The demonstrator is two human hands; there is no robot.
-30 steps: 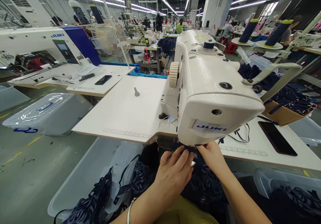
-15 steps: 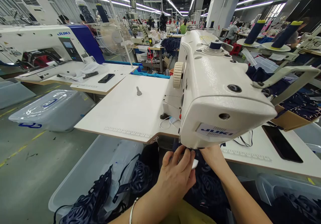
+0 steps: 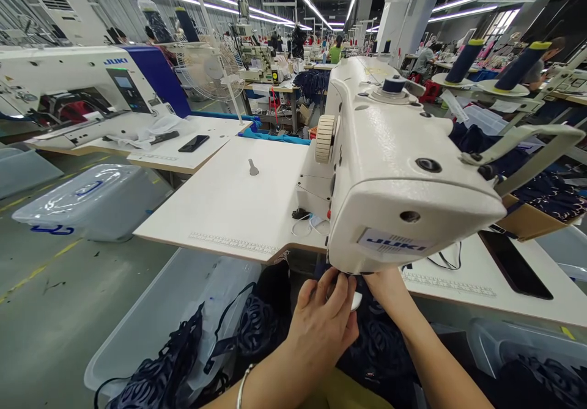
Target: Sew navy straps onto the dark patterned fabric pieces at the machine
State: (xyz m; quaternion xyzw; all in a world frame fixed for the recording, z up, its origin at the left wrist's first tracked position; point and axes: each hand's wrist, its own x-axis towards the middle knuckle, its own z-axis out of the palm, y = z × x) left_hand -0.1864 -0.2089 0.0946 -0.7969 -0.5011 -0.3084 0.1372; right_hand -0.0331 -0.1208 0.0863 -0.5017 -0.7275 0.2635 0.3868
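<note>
Under the head of the white sewing machine (image 3: 413, 207), my left hand (image 3: 323, 317) has its fingers curled together near the needle area. What its fingertips grip is hidden. A small white rounded piece (image 3: 356, 301) shows beside those fingers; I cannot make out what it is. My right hand (image 3: 383, 283) reaches in from the other side, its fingers covered by the machine head. A dark navy patterned lace garment (image 3: 383, 342) hangs below both hands, over my lap.
To the left, a clear plastic bin (image 3: 132, 329) holds more navy lace garments (image 3: 160, 360). The white tabletop (image 3: 220, 195) carries a small grey metal piece (image 3: 253, 167). On the right lie a black phone (image 3: 516, 265) and a thin black strap (image 3: 452, 259). Thread cones (image 3: 465, 60) stand behind.
Both hands stay almost in place under the machine head. The view shifts very slightly; nothing else visibly moves.
</note>
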